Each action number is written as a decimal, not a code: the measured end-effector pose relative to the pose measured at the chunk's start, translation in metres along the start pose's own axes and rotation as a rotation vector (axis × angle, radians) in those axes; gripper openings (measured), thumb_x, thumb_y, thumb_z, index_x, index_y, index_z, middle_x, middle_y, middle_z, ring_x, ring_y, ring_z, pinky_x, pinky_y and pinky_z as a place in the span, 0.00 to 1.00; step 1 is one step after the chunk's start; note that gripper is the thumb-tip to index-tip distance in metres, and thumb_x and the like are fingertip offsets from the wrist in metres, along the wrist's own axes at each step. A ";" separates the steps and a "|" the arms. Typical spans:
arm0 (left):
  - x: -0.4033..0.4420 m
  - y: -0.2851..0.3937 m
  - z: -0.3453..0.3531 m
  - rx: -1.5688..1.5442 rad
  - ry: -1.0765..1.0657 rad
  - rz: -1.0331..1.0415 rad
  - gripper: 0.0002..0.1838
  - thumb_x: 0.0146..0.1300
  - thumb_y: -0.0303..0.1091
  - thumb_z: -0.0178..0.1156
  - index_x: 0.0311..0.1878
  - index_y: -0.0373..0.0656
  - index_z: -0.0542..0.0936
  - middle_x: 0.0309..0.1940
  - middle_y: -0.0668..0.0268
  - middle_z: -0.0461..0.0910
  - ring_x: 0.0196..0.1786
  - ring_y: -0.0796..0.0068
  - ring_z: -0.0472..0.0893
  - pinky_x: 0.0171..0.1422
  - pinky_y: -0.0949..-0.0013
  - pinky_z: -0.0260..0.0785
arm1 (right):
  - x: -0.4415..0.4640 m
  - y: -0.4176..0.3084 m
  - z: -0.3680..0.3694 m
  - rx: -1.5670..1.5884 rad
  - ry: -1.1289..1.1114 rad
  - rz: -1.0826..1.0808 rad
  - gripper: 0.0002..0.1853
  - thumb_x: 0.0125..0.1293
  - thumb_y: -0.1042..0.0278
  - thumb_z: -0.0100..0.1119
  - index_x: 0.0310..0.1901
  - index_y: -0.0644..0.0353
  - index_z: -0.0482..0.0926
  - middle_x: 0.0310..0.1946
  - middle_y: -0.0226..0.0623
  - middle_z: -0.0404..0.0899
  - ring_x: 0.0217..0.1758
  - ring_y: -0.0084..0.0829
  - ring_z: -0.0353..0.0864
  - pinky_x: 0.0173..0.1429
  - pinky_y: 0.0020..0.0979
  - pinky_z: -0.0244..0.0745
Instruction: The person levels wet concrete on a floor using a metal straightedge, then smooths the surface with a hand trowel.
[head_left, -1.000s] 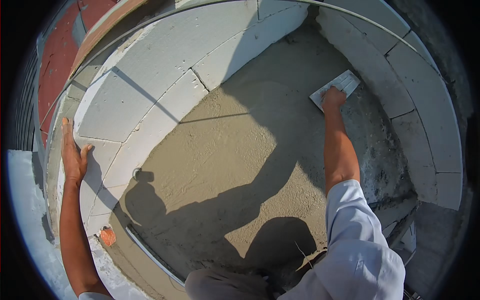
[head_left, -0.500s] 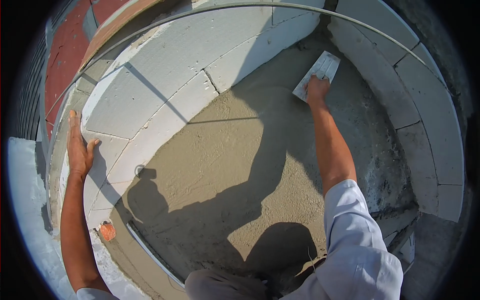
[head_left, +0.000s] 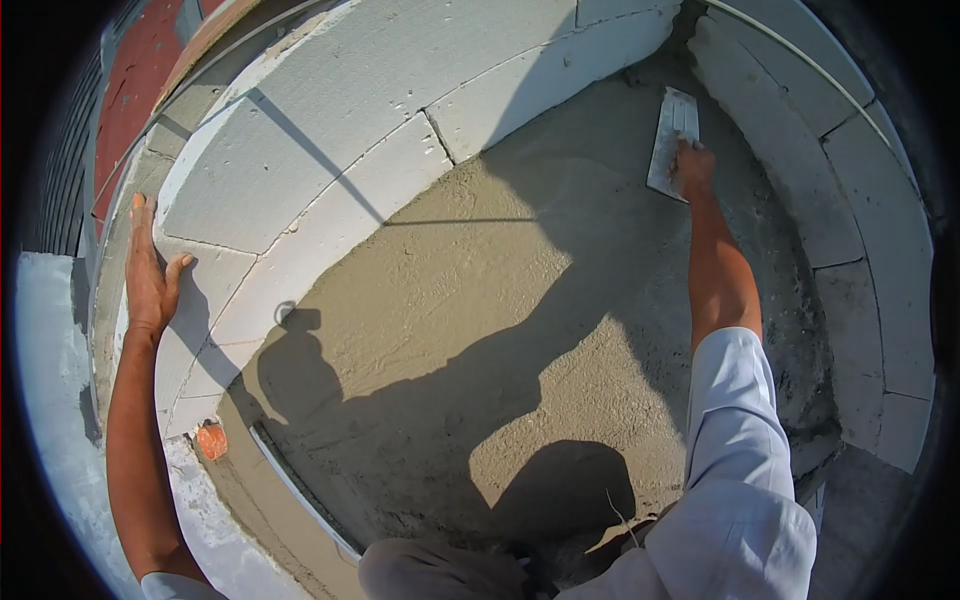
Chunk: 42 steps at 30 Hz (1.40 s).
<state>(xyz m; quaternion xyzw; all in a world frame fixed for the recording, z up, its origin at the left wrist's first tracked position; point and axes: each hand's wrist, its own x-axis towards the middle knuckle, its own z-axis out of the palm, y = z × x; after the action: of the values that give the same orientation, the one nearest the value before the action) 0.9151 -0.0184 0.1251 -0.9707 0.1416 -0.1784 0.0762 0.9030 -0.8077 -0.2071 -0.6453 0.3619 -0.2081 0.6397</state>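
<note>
Wet, grey mortar looks smooth near the flat metal trowel, grainy in sunlight below it. Matt, chalky, lightly pitted blocks stand left of the trowel; a pale strip, possibly metal, lies farther below.

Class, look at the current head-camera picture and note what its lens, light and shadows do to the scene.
Head view: black corners and block walls bowed by wide-angle distortion; hard sunlight, with the person's shadow sharp across the wet-looking mortar; right hand in shade, its trowel pale but readable; no strong blur.
</note>
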 end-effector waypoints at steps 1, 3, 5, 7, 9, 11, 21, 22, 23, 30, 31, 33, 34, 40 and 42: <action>0.000 0.001 0.000 -0.003 0.006 0.005 0.55 0.56 0.24 0.72 0.85 0.54 0.55 0.87 0.60 0.50 0.88 0.55 0.50 0.92 0.51 0.42 | -0.003 -0.005 -0.001 -0.067 -0.015 -0.001 0.21 0.74 0.63 0.64 0.56 0.75 0.79 0.25 0.41 0.81 0.20 0.34 0.79 0.21 0.40 0.72; 0.001 0.006 -0.001 -0.016 0.011 -0.001 0.56 0.56 0.24 0.72 0.85 0.54 0.54 0.87 0.61 0.50 0.88 0.55 0.50 0.92 0.51 0.42 | -0.012 -0.009 -0.005 -0.202 -0.043 0.002 0.20 0.73 0.62 0.65 0.56 0.74 0.80 0.29 0.44 0.84 0.25 0.39 0.84 0.24 0.41 0.76; 0.000 0.008 -0.004 -0.016 0.001 -0.013 0.56 0.56 0.23 0.73 0.86 0.55 0.54 0.87 0.62 0.50 0.88 0.56 0.50 0.92 0.51 0.42 | -0.024 -0.010 -0.004 -0.348 0.128 -0.149 0.22 0.74 0.61 0.64 0.57 0.73 0.80 0.36 0.50 0.87 0.35 0.48 0.88 0.34 0.46 0.81; 0.000 0.009 -0.005 -0.016 -0.012 -0.024 0.57 0.56 0.23 0.73 0.86 0.55 0.53 0.87 0.62 0.50 0.88 0.56 0.49 0.92 0.52 0.42 | -0.040 -0.021 -0.013 -0.612 0.175 -0.310 0.23 0.74 0.59 0.64 0.59 0.72 0.80 0.42 0.56 0.88 0.44 0.56 0.89 0.44 0.50 0.83; 0.001 0.006 -0.005 -0.006 -0.017 -0.033 0.56 0.56 0.22 0.73 0.86 0.55 0.53 0.87 0.62 0.49 0.88 0.56 0.49 0.92 0.53 0.42 | -0.064 -0.040 -0.034 -1.001 0.089 -0.473 0.24 0.74 0.58 0.62 0.60 0.71 0.80 0.47 0.62 0.87 0.53 0.62 0.87 0.55 0.53 0.83; 0.001 0.012 -0.005 -0.003 -0.023 -0.060 0.56 0.56 0.22 0.73 0.86 0.54 0.53 0.87 0.62 0.49 0.88 0.56 0.49 0.92 0.54 0.42 | -0.086 -0.055 -0.050 -0.999 0.087 -0.453 0.23 0.75 0.58 0.61 0.61 0.69 0.80 0.48 0.63 0.86 0.54 0.62 0.86 0.58 0.55 0.80; 0.000 0.022 -0.021 0.046 -0.102 -0.110 0.58 0.58 0.30 0.76 0.86 0.51 0.50 0.88 0.61 0.45 0.88 0.57 0.46 0.91 0.48 0.42 | -0.181 -0.112 -0.174 -1.229 -0.299 -0.459 0.21 0.73 0.62 0.63 0.58 0.70 0.77 0.44 0.68 0.84 0.50 0.69 0.84 0.57 0.59 0.77; 0.000 0.024 -0.024 0.054 -0.110 -0.117 0.58 0.59 0.32 0.76 0.86 0.51 0.50 0.88 0.62 0.44 0.89 0.58 0.46 0.91 0.47 0.41 | -0.203 -0.117 -0.183 -1.222 -0.276 -0.447 0.21 0.72 0.63 0.64 0.57 0.71 0.76 0.43 0.68 0.84 0.49 0.69 0.84 0.56 0.58 0.77; 0.000 0.027 -0.026 0.062 -0.120 -0.122 0.58 0.59 0.33 0.76 0.86 0.51 0.49 0.88 0.62 0.44 0.89 0.58 0.46 0.91 0.45 0.41 | -0.216 -0.108 -0.200 -1.139 -0.262 -0.529 0.20 0.72 0.63 0.64 0.56 0.72 0.77 0.42 0.67 0.84 0.49 0.68 0.84 0.56 0.57 0.77; -0.011 0.091 -0.036 0.281 0.005 -0.229 0.55 0.64 0.41 0.73 0.87 0.50 0.48 0.88 0.57 0.44 0.89 0.56 0.43 0.90 0.45 0.39 | -0.286 -0.096 -0.295 -1.009 -0.425 -0.665 0.18 0.69 0.67 0.69 0.51 0.74 0.80 0.38 0.58 0.85 0.42 0.55 0.87 0.46 0.46 0.79; -0.010 0.111 -0.037 0.227 0.011 -0.071 0.54 0.64 0.41 0.73 0.86 0.50 0.50 0.88 0.56 0.44 0.89 0.55 0.44 0.90 0.45 0.39 | -0.295 -0.092 -0.304 -0.984 -0.393 -0.648 0.17 0.69 0.66 0.69 0.49 0.74 0.80 0.34 0.54 0.85 0.39 0.50 0.88 0.44 0.44 0.79; -0.001 0.155 -0.037 0.103 0.017 0.264 0.53 0.64 0.42 0.73 0.86 0.48 0.52 0.87 0.55 0.44 0.88 0.54 0.45 0.90 0.46 0.39 | -0.321 -0.095 -0.320 -0.901 -0.344 -0.398 0.15 0.71 0.66 0.68 0.45 0.73 0.81 0.29 0.46 0.82 0.33 0.39 0.85 0.38 0.40 0.77; 0.014 0.177 -0.044 0.123 -0.011 0.336 0.51 0.65 0.44 0.72 0.85 0.45 0.53 0.87 0.55 0.47 0.88 0.53 0.46 0.91 0.49 0.41 | -0.330 -0.111 -0.315 -0.824 -0.324 -0.180 0.15 0.72 0.65 0.68 0.44 0.72 0.81 0.26 0.41 0.80 0.30 0.33 0.83 0.35 0.37 0.76; 0.126 0.221 -0.047 0.188 -0.047 0.420 0.50 0.68 0.47 0.68 0.85 0.43 0.52 0.86 0.54 0.50 0.86 0.52 0.52 0.91 0.52 0.42 | -0.336 -0.096 -0.327 -0.629 -0.318 -0.057 0.20 0.72 0.63 0.67 0.52 0.74 0.76 0.31 0.44 0.83 0.33 0.36 0.86 0.39 0.41 0.80; 0.147 0.221 -0.040 0.188 -0.026 0.443 0.49 0.70 0.49 0.66 0.86 0.48 0.51 0.84 0.52 0.54 0.85 0.51 0.55 0.90 0.52 0.44 | -0.314 -0.069 -0.335 -0.810 -0.313 -0.144 0.22 0.72 0.63 0.67 0.57 0.72 0.74 0.37 0.53 0.85 0.42 0.50 0.88 0.46 0.46 0.80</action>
<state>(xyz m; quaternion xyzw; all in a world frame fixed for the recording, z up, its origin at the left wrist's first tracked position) 0.9777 -0.2761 0.1656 -0.9068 0.3329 -0.1570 0.2054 0.4667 -0.8088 -0.0472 -0.8915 0.2671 0.0067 0.3659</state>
